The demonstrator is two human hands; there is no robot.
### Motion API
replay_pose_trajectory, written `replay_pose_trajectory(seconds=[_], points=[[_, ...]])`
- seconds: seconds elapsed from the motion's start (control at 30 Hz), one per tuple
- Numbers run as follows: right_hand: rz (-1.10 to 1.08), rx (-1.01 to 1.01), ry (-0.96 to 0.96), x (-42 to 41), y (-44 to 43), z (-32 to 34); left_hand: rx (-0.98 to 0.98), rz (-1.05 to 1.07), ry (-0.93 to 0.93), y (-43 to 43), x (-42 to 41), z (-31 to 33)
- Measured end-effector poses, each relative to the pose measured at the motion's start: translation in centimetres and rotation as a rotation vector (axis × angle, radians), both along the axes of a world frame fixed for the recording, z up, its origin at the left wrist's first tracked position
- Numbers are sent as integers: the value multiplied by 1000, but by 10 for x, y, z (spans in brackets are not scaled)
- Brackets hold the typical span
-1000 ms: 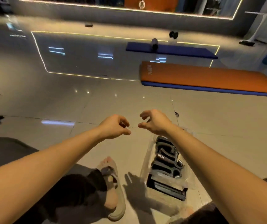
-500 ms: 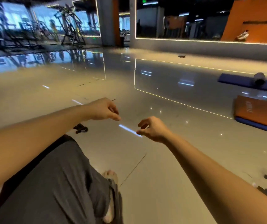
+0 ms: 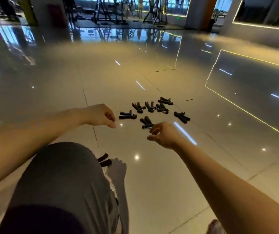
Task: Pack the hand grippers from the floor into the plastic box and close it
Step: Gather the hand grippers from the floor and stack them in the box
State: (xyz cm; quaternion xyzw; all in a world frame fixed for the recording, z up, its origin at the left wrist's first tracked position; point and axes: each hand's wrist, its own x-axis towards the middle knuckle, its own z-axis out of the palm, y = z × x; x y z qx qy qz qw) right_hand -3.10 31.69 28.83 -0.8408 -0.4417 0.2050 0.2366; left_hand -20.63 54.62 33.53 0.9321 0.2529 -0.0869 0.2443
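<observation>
While both hands are empty, step looks like pick-up: hand grippers (image 3: 152,108) lie scattered on glossy floor (image 3: 152,174) at frame centre; plastic box out of view.

Right hand (image 3: 165,135): thumb and forefinger parted at nearest gripper (image 3: 145,122), contact unclear.

Left hand (image 3: 99,115): fingers loosely curled, near leftmost gripper (image 3: 127,115).

Next move likely needs lowering onto handles and pinching them.

Open floor rings cluster; grey-trousered knee (image 3: 64,174) crowds lower left, stray gripper (image 3: 104,160) beside it.

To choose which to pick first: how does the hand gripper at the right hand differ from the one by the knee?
The cluster gripper, at the right hand, is mostly visible; the lone gripper lies apart, partly hidden by the knee. The right hand's fingers are at the first; no hand nears the second. Both are black.
</observation>
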Motion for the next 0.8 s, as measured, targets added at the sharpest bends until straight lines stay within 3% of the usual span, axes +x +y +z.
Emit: replay_pose_trajectory(seconds=[0.13, 0.3, 0.4, 0.67, 0.73, 0.8], points=[[-1, -19, 19, 28, 68, -44, -34, 78, 52, 58, -7, -67], [18, -76, 35, 75, 137, -112, -151, 239, -13, 100, 1, -156], [-13, -79, 35, 105, 168, -157, -198, 283, 40, 117, 8, -211], [-87, -134, 2, 179, 227, -262, -303, 407, -76, 128, 18, -348], [-87, -169, -22, 197, 242, -281, -297, 383, -73, 132, 21, -371], [-83, -201, -63, 216, 256, -298, -236, 265, 43, 132, 23, -378]])
